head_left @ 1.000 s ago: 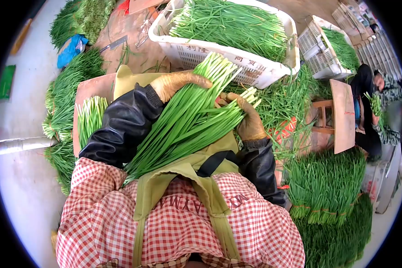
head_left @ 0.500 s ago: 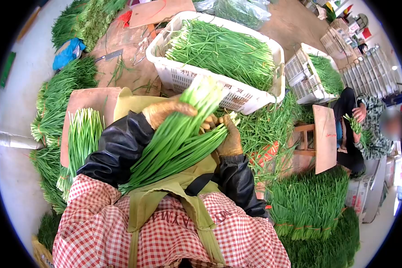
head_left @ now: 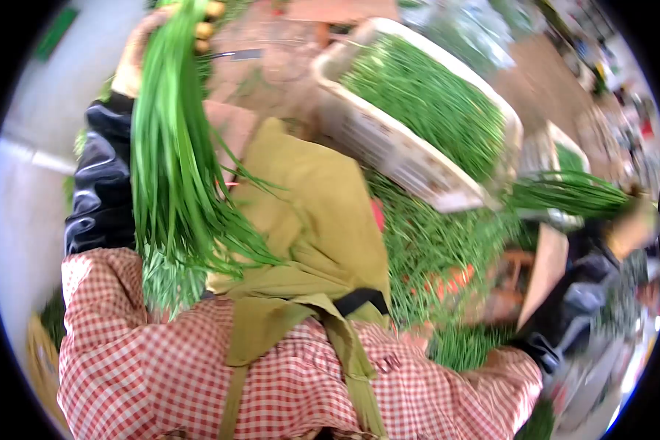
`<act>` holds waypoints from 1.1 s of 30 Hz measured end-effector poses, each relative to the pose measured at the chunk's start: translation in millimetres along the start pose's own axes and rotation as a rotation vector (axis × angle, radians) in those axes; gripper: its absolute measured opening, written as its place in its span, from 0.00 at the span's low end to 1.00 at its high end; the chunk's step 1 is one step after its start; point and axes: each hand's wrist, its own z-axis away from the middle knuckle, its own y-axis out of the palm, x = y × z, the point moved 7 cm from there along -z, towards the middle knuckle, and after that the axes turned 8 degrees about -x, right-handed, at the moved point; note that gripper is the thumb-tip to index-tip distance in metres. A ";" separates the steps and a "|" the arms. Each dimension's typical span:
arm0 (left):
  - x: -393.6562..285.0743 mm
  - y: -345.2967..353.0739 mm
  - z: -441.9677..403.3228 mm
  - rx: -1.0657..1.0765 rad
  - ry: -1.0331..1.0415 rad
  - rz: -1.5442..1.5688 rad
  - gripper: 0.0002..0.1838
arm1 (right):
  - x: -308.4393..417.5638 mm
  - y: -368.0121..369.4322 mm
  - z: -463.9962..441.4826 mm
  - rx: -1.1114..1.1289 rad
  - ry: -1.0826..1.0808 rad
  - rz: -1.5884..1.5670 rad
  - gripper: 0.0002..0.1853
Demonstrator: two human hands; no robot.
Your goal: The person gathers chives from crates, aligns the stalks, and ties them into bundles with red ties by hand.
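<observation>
Two bunches of garlic chives are held well apart, one per hand. The left hand point(head_left: 136, 55) is raised at the upper left, its grip clamped on the left bunch point(head_left: 170, 125); the leaves are hung downward, a few strays splayed over the olive apron point(head_left: 315, 213), and the upper end is cut off by the edge of view. The right hand point(head_left: 633, 229) is stretched to the far right, its grip seemingly clamped on one end of the right bunch point(head_left: 565, 194) — single fingers are too blurred to be told apart. This bunch is held nearly level, its free end pointed toward the near side of the white crate point(head_left: 389, 158); whether the crate is touched cannot be told. Handling notes, by judgement: each bunch is best held near its firmer stem end, with pressure enough that no stalk is let slip, yet not so much that the leaves are crushed. The strays on the left should be gathered in, since they could be snagged on the apron or pulled loose. On the right, clearance should be given to the crate wall so that the leaves are not bent, and the loose leaves point(head_left: 447, 235) strewn beside it should not be dragged along. Care is also advised around the knife point(head_left: 246, 54) — it is seen near the left fingers, though its depth cannot be judged.
</observation>
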 end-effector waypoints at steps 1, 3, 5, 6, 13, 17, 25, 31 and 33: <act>1.3 9.2 16.2 0.044 -0.168 0.089 0.28 | 14.0 38.7 -15.1 0.085 -0.130 0.293 0.11; -7.0 2.8 44.1 -0.089 -0.157 -0.222 0.28 | 24.9 128.6 -8.6 0.261 -0.460 0.664 0.14; 7.0 20.4 78.0 -0.378 -0.220 -0.128 0.26 | 19.0 208.8 74.3 0.397 -0.774 0.523 0.20; 25.4 16.2 91.0 -0.404 -0.369 -0.041 0.24 | 14.0 247.4 117.7 0.468 -0.924 0.450 0.25; 99.2 34.4 150.5 -0.481 -0.387 0.256 0.23 | -237.8 323.9 258.3 1.137 -0.669 0.526 0.25; 116.8 50.0 147.1 -0.483 -0.325 0.152 0.23 | -167.0 325.7 259.7 1.150 -0.666 0.727 0.42; 190.5 96.7 106.0 -0.195 -0.433 0.191 0.21 | 7.7 366.8 419.9 1.358 0.727 -0.696 0.59; 150.5 95.3 165.8 -0.023 -0.550 0.480 0.17 | 37.8 416.2 480.7 1.348 1.109 -1.006 0.20; 156.2 54.7 199.1 -0.042 -0.522 0.453 0.18 | 68.5 438.1 497.5 1.399 1.103 -1.024 0.18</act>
